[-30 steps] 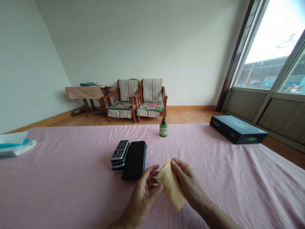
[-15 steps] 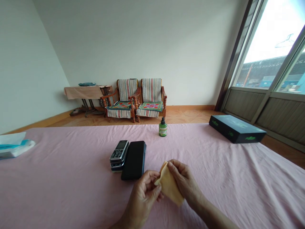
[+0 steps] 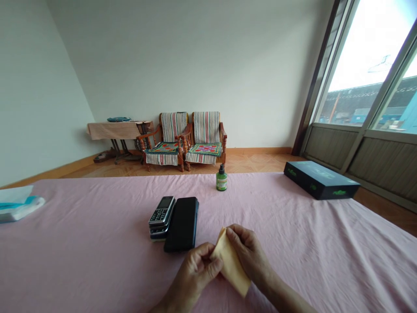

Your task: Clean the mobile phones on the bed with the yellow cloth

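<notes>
A folded yellow cloth (image 3: 233, 264) is held up between both hands, above a pink sheet (image 3: 97, 269). My left hand (image 3: 198, 271) pinches its upper left edge between thumb and fingers. My right hand (image 3: 249, 250) grips the top and right side, thumb on the near face. Just left of the hands lies a large black phone (image 3: 181, 224) that seems stacked on another. Beside it sits a pile of keypad phones (image 3: 161, 215), a silver and black one on top. Farther back a small green bottle (image 3: 221, 180) with a black top stands upright.
A flat black box (image 3: 321, 180) with green print lies at the back right. At the left edge is a white and blue tissue pack (image 3: 21, 204). Beyond the sheet stand two wooden armchairs (image 3: 205, 130) and a cloth-covered table (image 3: 114, 129).
Both hands still hold the cloth; its left edge, which was curled, is now drawn straighter. The whole view has shifted slightly, so everything sits a little lower.
</notes>
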### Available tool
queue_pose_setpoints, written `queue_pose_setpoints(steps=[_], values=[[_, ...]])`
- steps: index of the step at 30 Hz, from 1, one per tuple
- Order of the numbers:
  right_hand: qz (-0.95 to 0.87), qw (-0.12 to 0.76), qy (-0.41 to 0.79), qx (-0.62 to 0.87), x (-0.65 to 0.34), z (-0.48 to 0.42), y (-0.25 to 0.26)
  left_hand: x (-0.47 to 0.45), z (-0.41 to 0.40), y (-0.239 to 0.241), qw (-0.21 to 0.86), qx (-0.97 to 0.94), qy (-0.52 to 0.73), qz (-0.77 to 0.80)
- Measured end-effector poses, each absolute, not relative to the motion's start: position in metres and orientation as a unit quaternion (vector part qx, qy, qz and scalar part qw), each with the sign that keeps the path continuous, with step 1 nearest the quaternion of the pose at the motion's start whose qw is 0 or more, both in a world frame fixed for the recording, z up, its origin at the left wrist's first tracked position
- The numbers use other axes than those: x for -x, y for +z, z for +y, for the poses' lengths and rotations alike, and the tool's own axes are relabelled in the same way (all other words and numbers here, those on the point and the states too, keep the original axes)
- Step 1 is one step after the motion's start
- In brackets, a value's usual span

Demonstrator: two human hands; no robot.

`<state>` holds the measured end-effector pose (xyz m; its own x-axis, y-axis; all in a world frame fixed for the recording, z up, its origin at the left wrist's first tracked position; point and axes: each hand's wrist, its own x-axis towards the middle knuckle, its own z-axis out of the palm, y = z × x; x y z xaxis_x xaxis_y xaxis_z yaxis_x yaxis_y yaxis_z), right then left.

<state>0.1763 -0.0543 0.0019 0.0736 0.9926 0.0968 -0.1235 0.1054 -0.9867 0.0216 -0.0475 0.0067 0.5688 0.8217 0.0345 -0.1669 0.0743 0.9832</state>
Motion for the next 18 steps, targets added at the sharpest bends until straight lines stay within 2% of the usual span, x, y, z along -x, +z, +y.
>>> queue_pose_setpoints(steps=[4, 10, 18], values=[[-0.505, 0.561, 0.436, 0.489, -0.177, -0.053, -0.002, -0.022, -0.046, -0.002, 0.68, -0.563, 0.36, 0.302], [-0.527, 0.568, 0.247, 0.581, -0.2, -0.028, 0.002, -0.022, -0.045, -0.002, 0.679, -0.563, 0.367, 0.296], [-0.528, 0.546, 0.136, 0.636, -0.226, 0.073, -0.009, -0.022, -0.045, -0.025, 0.627, -0.58, 0.373, 0.362]])
